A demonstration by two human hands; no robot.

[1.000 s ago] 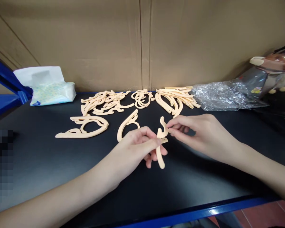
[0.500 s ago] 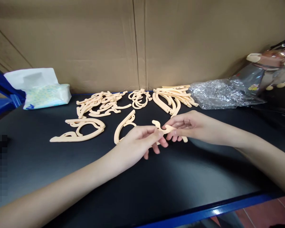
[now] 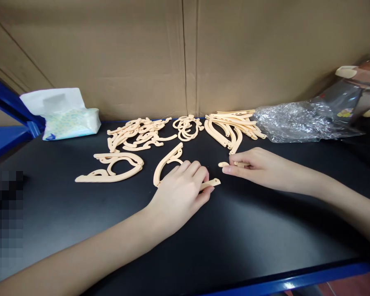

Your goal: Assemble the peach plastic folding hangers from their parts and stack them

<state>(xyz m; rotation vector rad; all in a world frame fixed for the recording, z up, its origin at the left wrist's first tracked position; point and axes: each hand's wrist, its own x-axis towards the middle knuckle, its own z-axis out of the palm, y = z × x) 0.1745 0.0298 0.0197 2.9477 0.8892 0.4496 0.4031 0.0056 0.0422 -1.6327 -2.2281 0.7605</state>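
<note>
My left hand (image 3: 185, 187) is closed over a cream plastic hanger arm (image 3: 215, 183), whose end with a hole sticks out past the thumb. Just behind the knuckles lies a partly covered folding hanger (image 3: 160, 166), its curved arm and ring showing. To the right, my right hand (image 3: 249, 164) pinches a small cream plastic hanger hook piece (image 3: 223, 164) between thumb and fingers; most of that piece is hidden. Farther left, another folding hanger (image 3: 120, 177) lies folded on the black table (image 3: 185, 255).
Loose hook parts (image 3: 138, 131), plastic rings (image 3: 188, 127) and a pile of hanger arms (image 3: 231, 125) line the table's back. A tissue pack (image 3: 70, 123) stands left; a crinkled clear bag (image 3: 308, 121) lies right. Behind rises a cardboard wall (image 3: 126, 57).
My hands have moved apart. The hook piece, earlier between both hands, is now in my right hand only. My left hand has turned palm down onto the hanger arm. The view has shifted slightly.
</note>
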